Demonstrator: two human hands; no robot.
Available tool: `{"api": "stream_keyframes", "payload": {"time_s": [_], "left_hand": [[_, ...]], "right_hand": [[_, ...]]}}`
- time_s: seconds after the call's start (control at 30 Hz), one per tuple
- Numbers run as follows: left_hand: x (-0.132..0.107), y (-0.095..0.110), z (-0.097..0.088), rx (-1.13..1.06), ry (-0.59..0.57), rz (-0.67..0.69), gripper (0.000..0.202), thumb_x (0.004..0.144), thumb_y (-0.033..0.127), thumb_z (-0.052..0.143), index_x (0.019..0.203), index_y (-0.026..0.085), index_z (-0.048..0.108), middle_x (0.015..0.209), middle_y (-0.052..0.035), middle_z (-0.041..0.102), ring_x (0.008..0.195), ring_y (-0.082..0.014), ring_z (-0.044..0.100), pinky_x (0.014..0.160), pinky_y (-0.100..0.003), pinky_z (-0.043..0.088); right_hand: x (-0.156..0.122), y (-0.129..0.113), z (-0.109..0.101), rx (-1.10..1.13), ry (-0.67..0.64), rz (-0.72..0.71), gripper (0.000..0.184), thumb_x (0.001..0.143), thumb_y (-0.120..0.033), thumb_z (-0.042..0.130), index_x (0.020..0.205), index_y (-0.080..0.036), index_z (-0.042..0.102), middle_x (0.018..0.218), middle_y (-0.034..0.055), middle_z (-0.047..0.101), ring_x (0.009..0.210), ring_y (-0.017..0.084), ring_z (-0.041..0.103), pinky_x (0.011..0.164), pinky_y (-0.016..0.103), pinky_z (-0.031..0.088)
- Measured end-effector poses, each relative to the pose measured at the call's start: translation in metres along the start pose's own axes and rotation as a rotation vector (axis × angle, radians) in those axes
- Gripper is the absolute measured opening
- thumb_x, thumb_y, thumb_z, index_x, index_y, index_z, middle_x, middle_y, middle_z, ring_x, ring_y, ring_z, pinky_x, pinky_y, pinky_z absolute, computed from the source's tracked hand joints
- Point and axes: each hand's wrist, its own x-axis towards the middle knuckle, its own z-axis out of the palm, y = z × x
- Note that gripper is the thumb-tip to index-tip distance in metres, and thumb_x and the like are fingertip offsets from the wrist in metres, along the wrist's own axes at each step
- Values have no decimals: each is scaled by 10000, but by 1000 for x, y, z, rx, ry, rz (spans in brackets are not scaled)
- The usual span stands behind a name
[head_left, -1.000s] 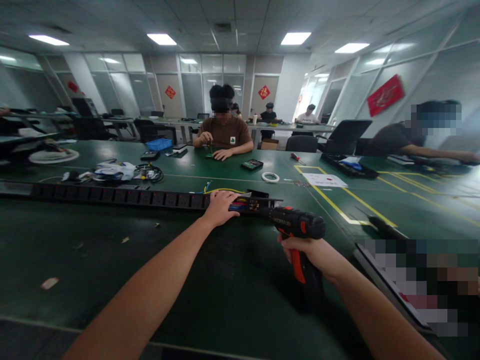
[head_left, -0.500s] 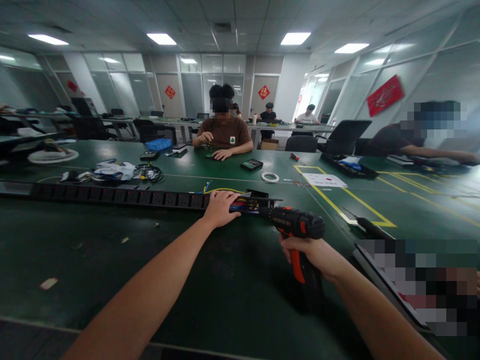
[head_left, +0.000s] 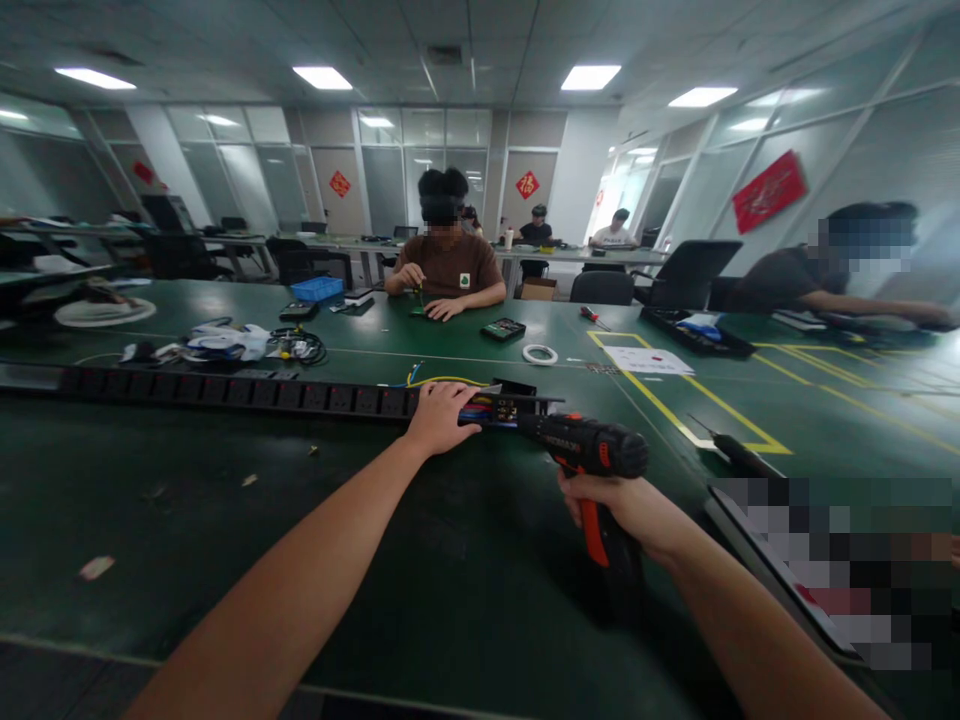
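A long black power strip (head_left: 300,396) with several sockets lies across the green table. My left hand (head_left: 441,418) is closed over it near its right end. Just right of those fingers, the strip's open end shows coloured wires and a small terminal block (head_left: 506,411). My right hand (head_left: 611,500) is wrapped round the grip of a black and orange cordless drill (head_left: 596,445). The drill points left, its nose at the open end of the strip; whether the bit touches a screw cannot be made out. Blue and yellow wires (head_left: 414,376) stick up behind the strip.
Beyond the strip lie a white ring (head_left: 540,355), a black tray of parts (head_left: 503,329) and a bundle of cables (head_left: 296,346). At right are a black screwdriver (head_left: 739,452) and a tablet-like panel (head_left: 787,570). A person (head_left: 448,265) works opposite.
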Motion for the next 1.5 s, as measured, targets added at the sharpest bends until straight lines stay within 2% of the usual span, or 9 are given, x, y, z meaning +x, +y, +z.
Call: {"api": "stream_keyframes", "payload": {"time_s": [0.67,1.2,1.5], "left_hand": [[-1,1,-2,-23,-29,-19,671,818,535,734,1417,310,532,1384,-68,590,1301,-325,490,1145,-525,253],[-1,2,-2,-9,-14,-11,661,812,536,743,1396,296,550,1373,-60,608,1283,-314,510,1128,-511,276],[-1,2,-3,-24,-30,-27,658,819,531,731,1410,316,539,1390,-66,592,1304,-325,491,1140,-519,261]], "right_hand": [[-2,-3,2,-6,-4,-2,160,688,-333,703,675,-191,631,566,0,590,559,172,554,586,298,450],[-3,-4,1,-3,-14,-2,157,695,-323,706,668,-190,627,569,2,590,559,171,551,573,293,435],[-2,-1,0,46,-18,21,181,700,-321,727,809,-181,693,603,-6,608,584,175,570,600,298,447]]}}
